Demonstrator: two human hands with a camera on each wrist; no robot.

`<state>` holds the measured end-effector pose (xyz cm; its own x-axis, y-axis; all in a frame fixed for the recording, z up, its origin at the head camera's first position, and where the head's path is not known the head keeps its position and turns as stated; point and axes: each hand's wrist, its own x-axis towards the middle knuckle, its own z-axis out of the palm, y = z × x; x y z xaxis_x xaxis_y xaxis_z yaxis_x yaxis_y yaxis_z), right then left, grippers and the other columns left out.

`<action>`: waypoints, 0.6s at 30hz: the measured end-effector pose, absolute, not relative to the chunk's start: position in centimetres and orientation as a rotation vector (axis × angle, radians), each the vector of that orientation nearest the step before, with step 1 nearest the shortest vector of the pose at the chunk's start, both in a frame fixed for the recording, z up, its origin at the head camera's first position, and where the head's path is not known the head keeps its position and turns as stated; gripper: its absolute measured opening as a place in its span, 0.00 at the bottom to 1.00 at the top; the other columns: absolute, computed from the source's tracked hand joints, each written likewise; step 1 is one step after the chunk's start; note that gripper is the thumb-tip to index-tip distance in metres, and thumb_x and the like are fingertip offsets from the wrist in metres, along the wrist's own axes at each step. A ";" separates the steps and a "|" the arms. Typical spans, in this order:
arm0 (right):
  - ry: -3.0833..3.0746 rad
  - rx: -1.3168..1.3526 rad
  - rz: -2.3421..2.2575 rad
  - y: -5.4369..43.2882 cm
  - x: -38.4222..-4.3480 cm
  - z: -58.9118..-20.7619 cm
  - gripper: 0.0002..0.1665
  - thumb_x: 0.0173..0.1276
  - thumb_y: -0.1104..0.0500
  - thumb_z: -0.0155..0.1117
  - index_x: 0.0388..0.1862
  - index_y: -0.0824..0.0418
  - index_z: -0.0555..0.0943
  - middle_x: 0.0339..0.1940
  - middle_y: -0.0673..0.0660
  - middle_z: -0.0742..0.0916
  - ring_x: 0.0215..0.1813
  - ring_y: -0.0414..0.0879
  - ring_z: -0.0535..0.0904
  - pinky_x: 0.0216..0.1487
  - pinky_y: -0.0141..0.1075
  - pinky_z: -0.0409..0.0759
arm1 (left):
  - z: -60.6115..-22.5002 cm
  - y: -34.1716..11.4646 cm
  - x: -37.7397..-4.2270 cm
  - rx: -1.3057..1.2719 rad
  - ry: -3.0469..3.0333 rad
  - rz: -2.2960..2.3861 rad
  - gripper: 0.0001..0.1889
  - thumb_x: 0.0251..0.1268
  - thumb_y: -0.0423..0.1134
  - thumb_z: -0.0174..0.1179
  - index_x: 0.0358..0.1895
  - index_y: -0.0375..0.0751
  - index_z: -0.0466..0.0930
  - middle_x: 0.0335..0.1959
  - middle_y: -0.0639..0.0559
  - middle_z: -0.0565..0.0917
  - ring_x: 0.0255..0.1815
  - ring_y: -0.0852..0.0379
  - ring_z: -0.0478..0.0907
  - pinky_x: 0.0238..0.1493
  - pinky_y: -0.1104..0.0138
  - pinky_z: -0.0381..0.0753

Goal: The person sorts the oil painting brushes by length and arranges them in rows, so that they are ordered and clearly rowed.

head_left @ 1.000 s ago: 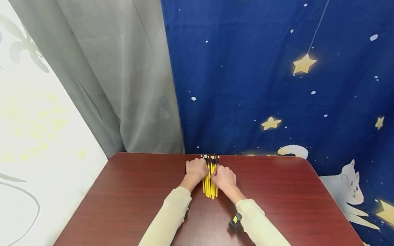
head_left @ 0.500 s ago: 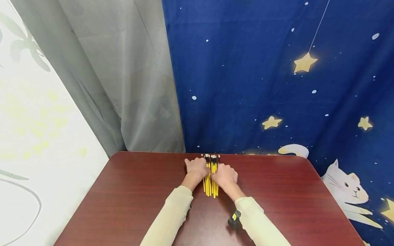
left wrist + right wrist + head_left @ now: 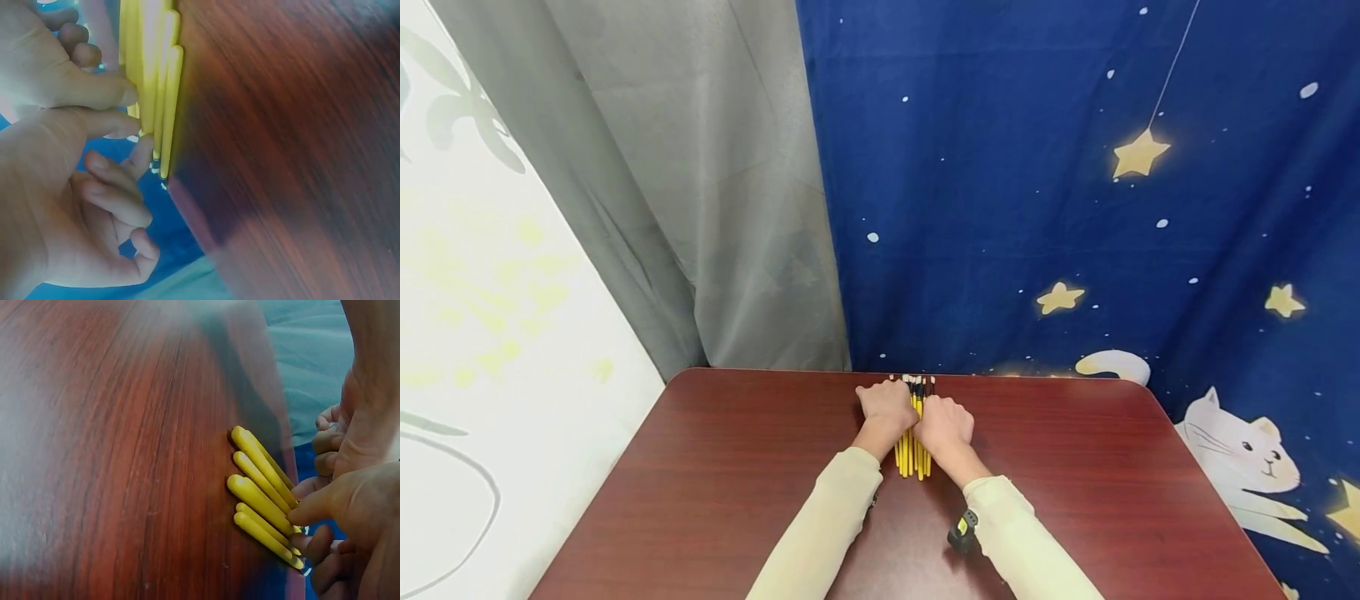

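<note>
Slanting inward from the left of the yellow-handled brushes [image 3: 921, 454], the left hand [image 3: 886, 403] lies back-up, thumb and index fingertip pinching toward their bristle ends, its other fingers loosely curled. The brushes rest side by side on the table [image 3: 737, 467], tips close to its far edge. On their right, the right hand [image 3: 945, 423] mirrors this, thumb and finger pinching, the rest folded. Nearer the person than the brushes, to their right, hangs a black wrist device [image 3: 957, 535] with a yellow patch [image 3: 962, 526] too small to read.
</note>
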<state>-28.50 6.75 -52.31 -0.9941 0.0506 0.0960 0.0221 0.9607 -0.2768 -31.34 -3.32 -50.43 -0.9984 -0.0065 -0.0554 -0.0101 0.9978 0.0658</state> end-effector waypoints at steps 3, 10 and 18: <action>-3.001 -0.029 0.414 6.7 -28.6 -52.3 0.13 0.61 0.54 0.70 0.20 0.57 0.81 0.26 0.60 0.88 0.27 0.56 0.84 0.25 0.51 0.80 | -50.4 -3.3 -31.5 -0.025 3.075 0.096 0.19 0.60 0.55 0.70 0.50 0.49 0.91 0.46 0.49 0.92 0.44 0.45 0.87 0.60 0.41 0.78; -3.026 -0.026 0.408 6.6 -28.3 -52.0 0.11 0.61 0.55 0.70 0.21 0.57 0.82 0.26 0.60 0.88 0.26 0.55 0.82 0.26 0.51 0.80 | -50.3 -3.2 -31.8 -0.078 3.043 0.104 0.21 0.59 0.56 0.70 0.50 0.48 0.90 0.46 0.47 0.92 0.44 0.45 0.87 0.59 0.42 0.80; -3.050 0.002 0.329 6.5 -28.4 -52.0 0.13 0.62 0.54 0.70 0.20 0.56 0.81 0.23 0.58 0.86 0.25 0.54 0.82 0.25 0.49 0.80 | -50.5 -3.1 -31.9 -0.101 3.033 0.123 0.20 0.62 0.56 0.68 0.50 0.48 0.91 0.46 0.47 0.92 0.44 0.44 0.88 0.59 0.42 0.80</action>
